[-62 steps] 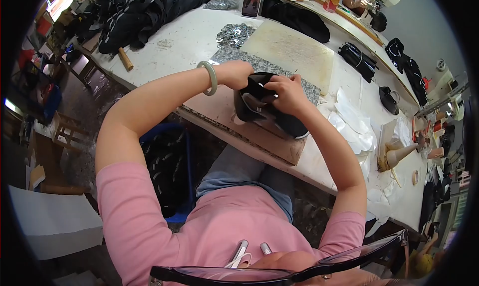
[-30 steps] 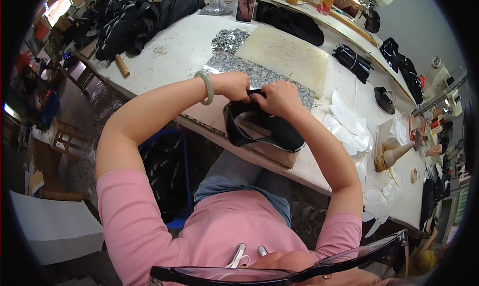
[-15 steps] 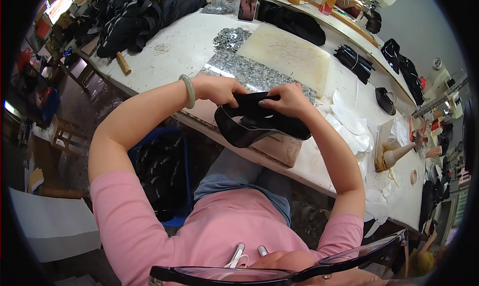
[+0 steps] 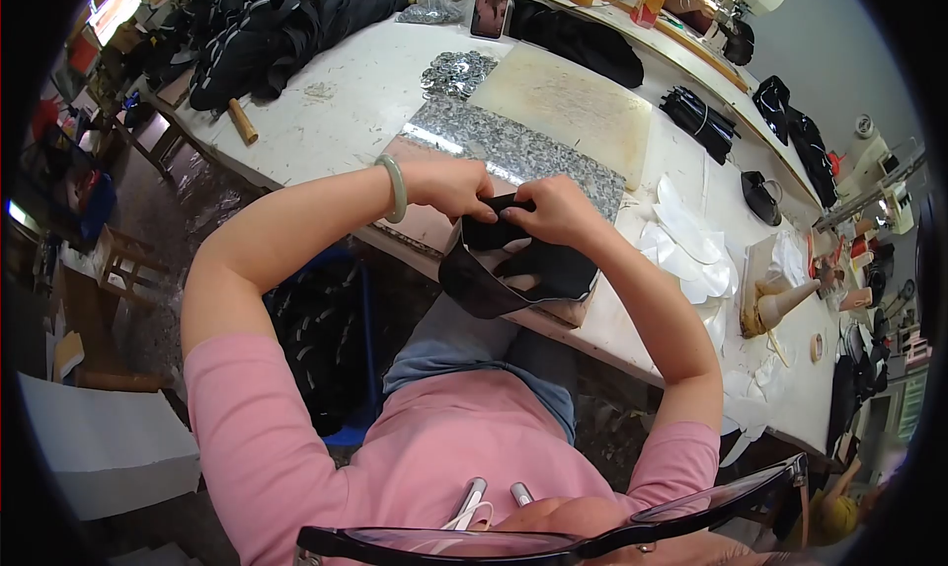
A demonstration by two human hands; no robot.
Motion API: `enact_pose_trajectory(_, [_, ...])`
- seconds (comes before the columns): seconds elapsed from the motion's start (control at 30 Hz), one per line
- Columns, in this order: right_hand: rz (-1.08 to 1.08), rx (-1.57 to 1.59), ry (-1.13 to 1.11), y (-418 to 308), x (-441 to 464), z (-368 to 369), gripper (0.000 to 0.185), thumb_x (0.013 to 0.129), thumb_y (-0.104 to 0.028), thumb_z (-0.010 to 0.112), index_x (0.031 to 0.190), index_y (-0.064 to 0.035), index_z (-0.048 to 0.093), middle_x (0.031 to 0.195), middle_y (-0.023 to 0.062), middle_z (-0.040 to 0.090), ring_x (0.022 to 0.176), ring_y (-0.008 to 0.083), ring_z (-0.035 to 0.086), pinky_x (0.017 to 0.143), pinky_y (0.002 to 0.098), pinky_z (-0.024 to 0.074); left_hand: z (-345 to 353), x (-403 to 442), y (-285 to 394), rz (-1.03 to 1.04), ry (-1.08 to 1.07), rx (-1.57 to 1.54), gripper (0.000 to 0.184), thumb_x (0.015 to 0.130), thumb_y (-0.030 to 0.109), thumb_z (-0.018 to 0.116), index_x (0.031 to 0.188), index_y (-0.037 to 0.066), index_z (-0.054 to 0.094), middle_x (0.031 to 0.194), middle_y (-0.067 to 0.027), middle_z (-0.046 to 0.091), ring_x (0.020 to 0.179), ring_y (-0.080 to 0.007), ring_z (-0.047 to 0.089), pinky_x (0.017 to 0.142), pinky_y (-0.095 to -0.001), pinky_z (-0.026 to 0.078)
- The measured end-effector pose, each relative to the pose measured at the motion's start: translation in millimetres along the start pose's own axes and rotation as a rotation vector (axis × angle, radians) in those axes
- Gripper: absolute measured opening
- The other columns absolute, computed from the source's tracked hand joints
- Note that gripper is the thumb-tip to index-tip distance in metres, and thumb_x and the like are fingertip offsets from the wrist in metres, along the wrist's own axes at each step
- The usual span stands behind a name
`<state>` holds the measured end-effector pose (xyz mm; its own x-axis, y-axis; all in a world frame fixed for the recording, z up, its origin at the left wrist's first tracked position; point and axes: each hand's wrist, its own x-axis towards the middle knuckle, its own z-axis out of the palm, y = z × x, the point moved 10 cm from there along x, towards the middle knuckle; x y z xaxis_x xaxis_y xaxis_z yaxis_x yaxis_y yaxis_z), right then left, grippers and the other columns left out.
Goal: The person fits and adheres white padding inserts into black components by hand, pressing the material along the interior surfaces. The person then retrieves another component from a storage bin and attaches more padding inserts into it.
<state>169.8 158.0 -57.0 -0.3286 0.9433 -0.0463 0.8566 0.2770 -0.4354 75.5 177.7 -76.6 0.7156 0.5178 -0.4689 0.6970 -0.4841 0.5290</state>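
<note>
A black piece of shoe-like material (image 4: 484,282) hangs in a loop at the table's front edge, partly over my lap. My left hand (image 4: 456,189) pinches its upper rim from the left, thumb on the black fabric. Close beside it, my right hand (image 4: 553,210) grips the same rim from the right. Pale lining shows inside the loop. Behind the hands lies a speckled grey slab (image 4: 513,141), with a pinkish board (image 4: 425,222) in front of it, partly hidden by my left hand and the black piece.
A cream cutting board (image 4: 568,107), shiny metal pieces (image 4: 457,74) and a phone (image 4: 491,9) are farther back. White cutouts (image 4: 691,255) and a glue-stained cone (image 4: 785,304) lie right. Black material (image 4: 286,38) and a wooden handle (image 4: 243,121) sit left; below is a blue bin (image 4: 367,349).
The black piece has tipped and come down slightly toward my lap, its loop more open to view. My left hand has moved a little right, nearer my right hand, which has shifted slightly left.
</note>
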Motion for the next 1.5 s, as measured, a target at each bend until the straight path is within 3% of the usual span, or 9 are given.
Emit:
enact_pose_trajectory(0.17, [-0.202, 0.018, -0.223, -29, -32, 11, 0.032, 0.076, -0.036, 0.072, 0.095, -0.0111, 0.069, 0.104, 0.0073, 0.065, 0.108, 0.0259, 0.060, 0.098, 0.0583, 0.0320, 32, -8, 10, 0.193, -0.144, -0.281, 0.024, 0.089, 0.019, 0.067, 0.103, 0.000, 0.066, 0.080, -0.0111, 0.068, 0.072, -0.0143, 0.059, 0.068, -0.0341, 0.047])
enact_pose_trajectory(0.3, [-0.328, -0.040, -0.386, -49, -55, 18, 0.032, 0.074, -0.027, 0.073, 0.102, -0.0124, 0.068, 0.119, 0.0046, 0.057, 0.117, 0.0257, 0.054, 0.095, 0.0653, 0.0289, 44, -12, 30, 0.276, -0.209, -0.104, 0.023, 0.089, 0.018, 0.066, 0.104, 0.001, 0.067, 0.079, -0.0052, 0.067, 0.068, -0.0150, 0.059, 0.059, -0.0310, 0.049])
enact_pose_trajectory(0.4, [-0.386, 0.118, -0.303, -26, -44, 14, 0.034, 0.073, -0.021, 0.074, 0.104, -0.0108, 0.066, 0.111, 0.0060, 0.060, 0.113, 0.0272, 0.056, 0.098, 0.0640, 0.0306, 29, -7, 30, 0.286, -0.111, 0.034, 0.024, 0.085, 0.017, 0.069, 0.098, -0.002, 0.066, 0.081, -0.0142, 0.068, 0.074, -0.0220, 0.063, 0.070, -0.0367, 0.047])
enact_pose_trajectory(0.53, [-0.287, 0.130, -0.043, -2, -30, 5, 0.031, 0.075, -0.011, 0.071, 0.105, -0.0076, 0.065, 0.100, 0.0097, 0.063, 0.102, 0.0309, 0.061, 0.088, 0.0430, 0.0459, 8, 7, -2, 0.156, -0.083, -0.088, 0.027, 0.082, 0.018, 0.071, 0.099, -0.002, 0.066, 0.083, -0.0163, 0.068, 0.076, -0.0294, 0.064, 0.072, -0.0389, 0.048])
enact_pose_trajectory(0.7, [-0.379, -0.087, 0.037, -2, -14, 14, 0.032, 0.076, -0.020, 0.074, 0.104, -0.0090, 0.065, 0.101, 0.0075, 0.063, 0.109, 0.0279, 0.054, 0.089, 0.0432, 0.0417, -10, 23, 0, 0.113, -0.074, 0.347, 0.046, 0.073, 0.028, 0.081, 0.107, 0.002, 0.064, 0.092, -0.0145, 0.070, 0.093, -0.0298, 0.064, 0.082, -0.0378, 0.050])
enact_pose_trajectory(0.9, [-0.173, 0.015, -0.183, 28, 14, 17, 0.038, 0.072, -0.028, 0.079, 0.102, -0.0066, 0.067, 0.099, 0.0096, 0.064, 0.105, 0.0305, 0.055, 0.088, 0.0429, 0.0435, -20, 42, 7, 0.505, -0.073, 0.569, 0.078, 0.060, 0.037, 0.085, 0.127, 0.015, 0.051, 0.142, -0.0090, 0.045, 0.135, -0.0339, 0.032, 0.102, -0.0429, 0.037])
enact_pose_trajectory(1.0, [-0.166, 0.063, -0.223, 29, 18, 17, 0.034, 0.072, -0.023, 0.078, 0.097, -0.0038, 0.067, 0.093, 0.0128, 0.063, 0.097, 0.0329, 0.057, 0.087, 0.0412, 0.0451, -26, 31, 19, 0.805, 0.048, 0.521, 0.086, 0.058, 0.038, 0.085, 0.134, 0.019, 0.049, 0.150, -0.0088, 0.033, 0.141, -0.0359, 0.021, 0.109, -0.0495, 0.029])
enact_pose_trajectory(1.33, [-0.210, -0.190, -0.055, -6, -5, -1, 0.015, 0.066, -0.011, 0.062, 0.077, -0.0012, 0.061, 0.073, 0.0125, 0.062, 0.072, 0.0279, 0.061, 0.070, 0.0358, 0.0496, -7, 52, 20, 0.868, -0.116, 0.378, 0.068, 0.068, 0.052, 0.076, 0.130, 0.029, 0.060, 0.158, -0.0114, 0.020, 0.146, -0.0421, 0.008, 0.114, -0.0609, 0.011])
enact_pose_trajectory(1.5, [-0.392, -0.187, 0.079, -42, -24, -15, 0.014, 0.063, -0.016, 0.057, 0.070, -0.0044, 0.054, 0.067, 0.0063, 0.051, 0.073, 0.0235, 0.052, 0.084, 0.0448, 0.0441, -9, 55, 17, 0.840, -0.103, 0.391, 0.073, 0.062, 0.057, 0.076, 0.130, 0.038, 0.058, 0.157, -0.0103, 0.023, 0.146, -0.0413, 0.010, 0.114, -0.0612, 0.010])
